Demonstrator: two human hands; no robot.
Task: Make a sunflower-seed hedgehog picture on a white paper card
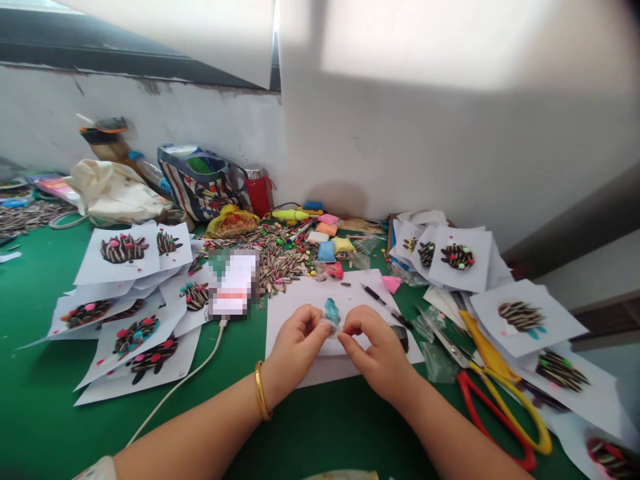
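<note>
Between both hands, over a white sheet of paper point(290, 300), is a small clear plastic wrapper with a blue lump of soft clay point(331, 311) in it. My left hand point(301, 340), with a gold bangle at its wrist, pinches the wrapper's left side between thumb and fingers. On the opposite side my right hand point(373, 350) pinches the wrapper too, its fingertips close to the left ones. A black pen point(383, 303) lies on the paper beyond my right hand. Part of a dark object point(401, 337) shows beside that hand.
Seed-decorated papers lie in piles at left point(120, 320) and right point(525, 317). Sunflower seeds point(280, 260) and coloured clay packets point(327, 251) are behind the sheet. A phone point(233, 287) trails a white cable. Scissors point(495, 400) lie at right; a striped bag point(200, 187) and red flask point(259, 193) stand behind.
</note>
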